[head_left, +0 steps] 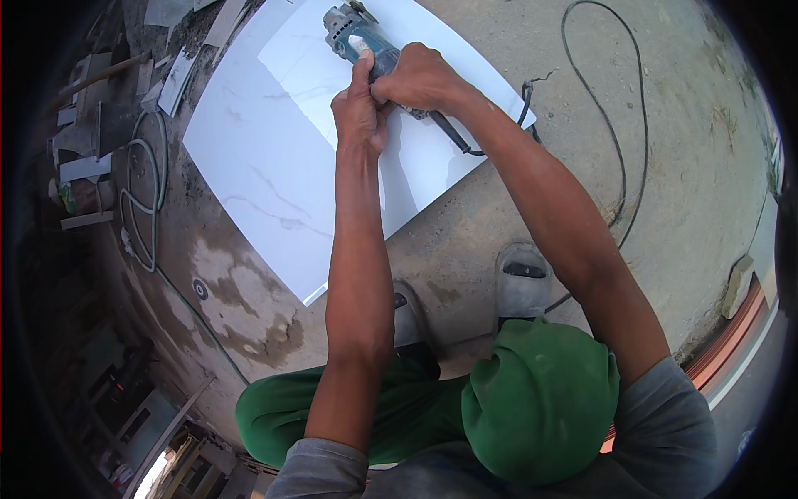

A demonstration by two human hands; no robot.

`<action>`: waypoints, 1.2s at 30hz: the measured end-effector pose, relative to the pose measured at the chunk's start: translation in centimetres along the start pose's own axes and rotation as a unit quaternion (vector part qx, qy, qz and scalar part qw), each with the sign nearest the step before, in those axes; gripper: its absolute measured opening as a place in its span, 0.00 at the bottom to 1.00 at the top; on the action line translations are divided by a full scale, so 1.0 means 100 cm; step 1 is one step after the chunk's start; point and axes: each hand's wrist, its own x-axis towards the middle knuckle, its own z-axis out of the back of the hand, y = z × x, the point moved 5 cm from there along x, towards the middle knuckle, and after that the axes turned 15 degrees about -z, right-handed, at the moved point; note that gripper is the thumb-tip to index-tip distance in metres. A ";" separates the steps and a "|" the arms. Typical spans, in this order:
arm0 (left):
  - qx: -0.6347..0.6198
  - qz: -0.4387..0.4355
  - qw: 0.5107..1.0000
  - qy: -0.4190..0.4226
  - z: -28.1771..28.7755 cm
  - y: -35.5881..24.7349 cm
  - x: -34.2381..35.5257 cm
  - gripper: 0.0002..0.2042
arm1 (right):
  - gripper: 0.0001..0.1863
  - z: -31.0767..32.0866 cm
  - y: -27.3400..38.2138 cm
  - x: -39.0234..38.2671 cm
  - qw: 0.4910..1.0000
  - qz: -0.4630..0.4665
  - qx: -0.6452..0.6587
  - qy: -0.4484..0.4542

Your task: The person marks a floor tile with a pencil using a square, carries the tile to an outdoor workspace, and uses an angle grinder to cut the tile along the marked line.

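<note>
A white tile [274,179] with faint grey veins lies on the ground in front of me. Over its far part is a teal angle grinder [338,23], its head pointing to the far left and its black cord leaving the rear end. My right hand [420,79] is wrapped round the grinder's body from the right. Against the near left side of the same tool, my left hand [359,116] is closed, with its thumb lying up along the casing. The hands touch each other. The grinder's disc cannot be made out, and the hands hide part of its body.
A dark power cable [644,125] loops over the concrete at the right. To the left run a greenish hose [158,200] and a small round disc [199,289], near wet patches. Broken tile pieces [176,83] are heaped at the far left. My sandalled feet [522,279] stand near the tile.
</note>
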 end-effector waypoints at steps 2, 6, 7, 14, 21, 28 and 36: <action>-0.001 0.000 1.000 -0.002 -0.001 0.000 -0.003 0.31 | 0.28 0.000 -0.002 -0.001 1.000 -0.001 0.000 0.003; 0.004 0.008 1.000 0.008 0.000 0.001 -0.008 0.32 | 0.28 0.000 -0.005 -0.005 1.000 -0.006 0.005 0.009; 0.009 0.017 1.000 0.017 0.000 0.002 -0.009 0.33 | 0.28 0.000 -0.005 -0.007 1.000 -0.006 0.005 0.009; 0.017 0.018 0.999 0.021 -0.003 0.004 -0.018 0.35 | 0.29 0.004 -0.009 -0.016 1.000 -0.011 -0.017 0.022; 0.005 0.006 1.000 -0.001 -0.006 0.005 -0.029 0.28 | 0.28 0.006 -0.016 -0.025 0.999 -0.016 -0.013 0.030; 0.024 0.021 0.999 0.028 -0.006 0.008 -0.037 0.40 | 0.26 0.004 -0.026 -0.026 1.000 -0.015 0.000 0.007; 0.024 0.011 1.000 -0.009 -0.009 0.010 -0.050 0.28 | 0.27 0.007 -0.032 -0.038 0.999 -0.025 -0.011 0.037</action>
